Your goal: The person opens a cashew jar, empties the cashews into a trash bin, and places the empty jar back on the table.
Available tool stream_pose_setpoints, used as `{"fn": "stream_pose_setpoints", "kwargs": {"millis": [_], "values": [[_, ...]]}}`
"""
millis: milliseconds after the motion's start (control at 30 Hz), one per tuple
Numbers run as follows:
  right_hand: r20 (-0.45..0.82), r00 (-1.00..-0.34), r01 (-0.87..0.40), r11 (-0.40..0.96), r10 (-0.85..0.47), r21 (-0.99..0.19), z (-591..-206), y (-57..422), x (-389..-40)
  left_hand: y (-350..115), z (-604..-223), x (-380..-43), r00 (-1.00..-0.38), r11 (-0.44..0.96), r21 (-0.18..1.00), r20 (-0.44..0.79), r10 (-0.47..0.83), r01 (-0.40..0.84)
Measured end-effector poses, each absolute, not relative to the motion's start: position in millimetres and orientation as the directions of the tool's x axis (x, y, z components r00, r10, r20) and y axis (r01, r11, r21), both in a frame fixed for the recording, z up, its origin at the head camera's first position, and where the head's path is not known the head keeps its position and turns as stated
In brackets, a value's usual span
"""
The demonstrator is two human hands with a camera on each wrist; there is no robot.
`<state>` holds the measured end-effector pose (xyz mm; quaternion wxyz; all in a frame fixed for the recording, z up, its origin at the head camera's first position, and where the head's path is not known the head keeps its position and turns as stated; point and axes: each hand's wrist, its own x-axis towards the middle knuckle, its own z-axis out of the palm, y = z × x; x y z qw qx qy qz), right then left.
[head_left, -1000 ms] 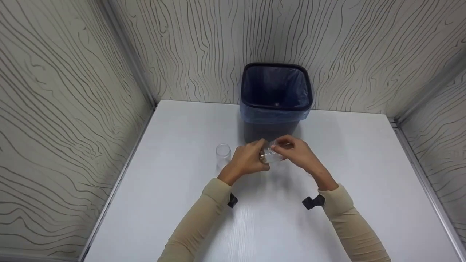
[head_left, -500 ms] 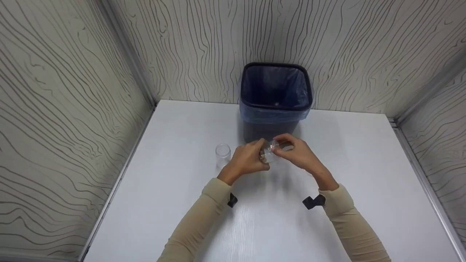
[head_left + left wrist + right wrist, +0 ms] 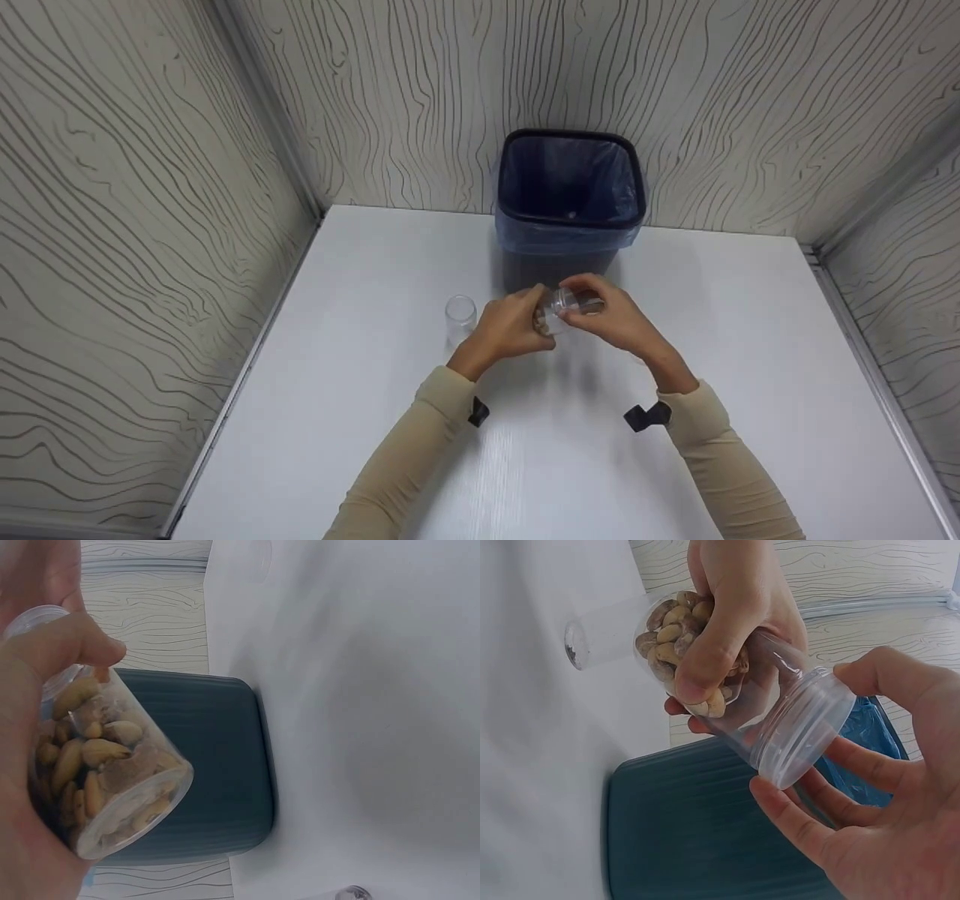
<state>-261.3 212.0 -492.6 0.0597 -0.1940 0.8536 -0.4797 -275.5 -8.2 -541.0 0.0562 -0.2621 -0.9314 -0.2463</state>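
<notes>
My left hand [image 3: 516,324] grips a clear plastic jar [image 3: 739,724] partly filled with cashew nuts [image 3: 97,750]. The jar is tilted on its side, mouth toward the right, above the table. At that end sits a clear screw lid [image 3: 802,727], which my right hand [image 3: 611,315] pinches between thumb and fingertips, as the right wrist view shows closely. Left of the left hand, a second clear jar [image 3: 460,311] stands upright on the white table [image 3: 375,300]; the left forearm and hand are right beside it.
Just beyond the hands stands a dark trash bin [image 3: 559,266] with a blue liner [image 3: 562,236] folded over its rim. Wood-grain-patterned panels [image 3: 405,97] enclose the table at the back and both sides. A faint clear round outline [image 3: 260,561] lies on the tabletop.
The right hand's fingers have shifted slightly around the lid, spreading wider over it. The left hand and the jar stay almost in place; the standing jar and bin have not moved.
</notes>
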Motion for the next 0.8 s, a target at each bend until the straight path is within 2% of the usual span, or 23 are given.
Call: {"fn": "stream_pose_setpoints", "kwargs": {"millis": [367,800], "values": [[0.126,-0.901,-0.317,0.431,-0.415,-0.845,-491.2,212.3,-262.6,-11.6,-541.7,-276.0,-0.867,0.751,0.433,0.222,0.446,0.498],[0.127,-0.906,-0.32,0.457,-0.405,-0.83,-487.7,211.2,-261.7,-13.6,-541.3,-277.0,-0.869,0.751,0.439,0.218,0.445,0.494]]}}
